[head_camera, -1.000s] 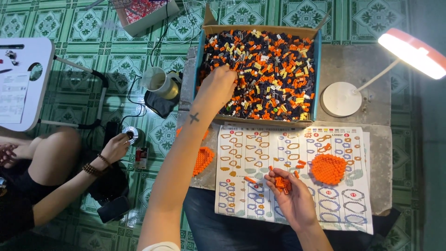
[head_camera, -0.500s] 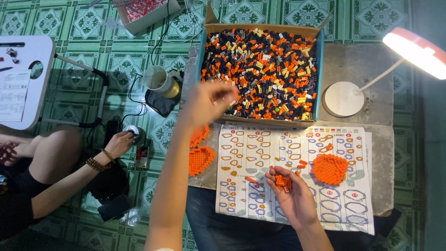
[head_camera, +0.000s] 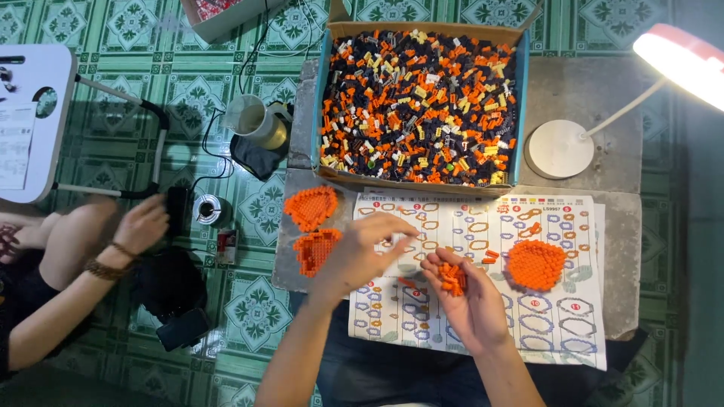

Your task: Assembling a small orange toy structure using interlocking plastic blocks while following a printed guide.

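Beyond both your hands, the box [head_camera: 324,98] is packed with small bricks [head_camera: 422,105] in orange, black, yellow and white. Under your hands lies the instruction sheet [head_camera: 558,332], spread over the grey slab [head_camera: 603,98]. Beyond your right hand, to its right, stand the lamp base [head_camera: 559,149] and its lit head [head_camera: 679,59]. Just right of your right hand, an orange plate [head_camera: 536,264] rests on the sheet. Left of your left hand sit two more orange pieces [head_camera: 312,206], one beyond the other, at the slab's edge.

Your right hand [head_camera: 471,305] is cupped palm up, cradling a small heap of orange bricks [head_camera: 452,276]. Your left hand [head_camera: 366,252] hovers beside it, fingers [head_camera: 400,226] drawn together near the heap; it is blurred, so you cannot tell whether they pinch a brick.

Far to your left, another person's hand [head_camera: 139,224] rests near a metal cup [head_camera: 211,209] on the tiled floor [head_camera: 113,120].
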